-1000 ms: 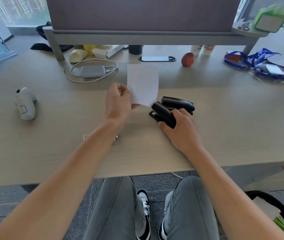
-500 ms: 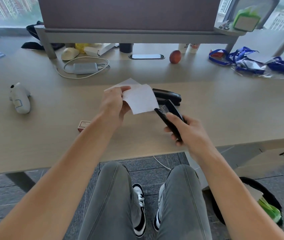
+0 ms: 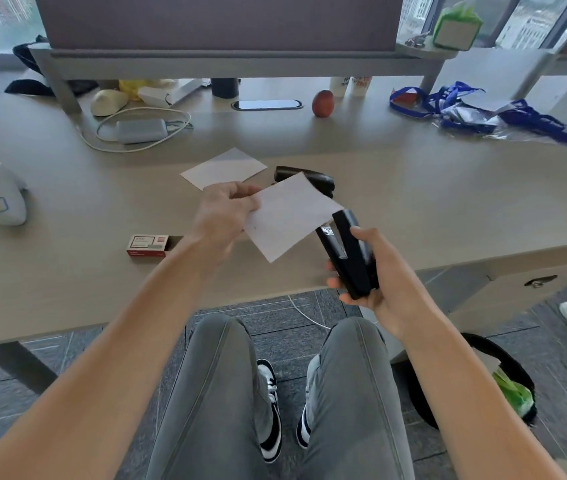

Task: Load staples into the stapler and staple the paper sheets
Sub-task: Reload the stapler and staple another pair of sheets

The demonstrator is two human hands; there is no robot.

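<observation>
Black plastic stapler [image 3: 347, 254], gripped by the right hand [image 3: 382, 282]; left hand [image 3: 223, 213] pinches white paper sheets [image 3: 289, 216] beside it — the corner should seat fully inside before squeezing.

The stapler [image 3: 347, 252] gripped in the right hand [image 3: 384, 289] is glossy black plastic with a metal glint inside. The paper sheet [image 3: 289, 216] pinched by the left hand [image 3: 224, 213] is matt white. Beneath both grips, the desk [image 3: 67, 271] is smooth, pale wood-grain laminate.

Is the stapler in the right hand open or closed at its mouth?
Open: the stapler in the right hand shows a gap between arm and base, with the paper's corner at it.
</observation>
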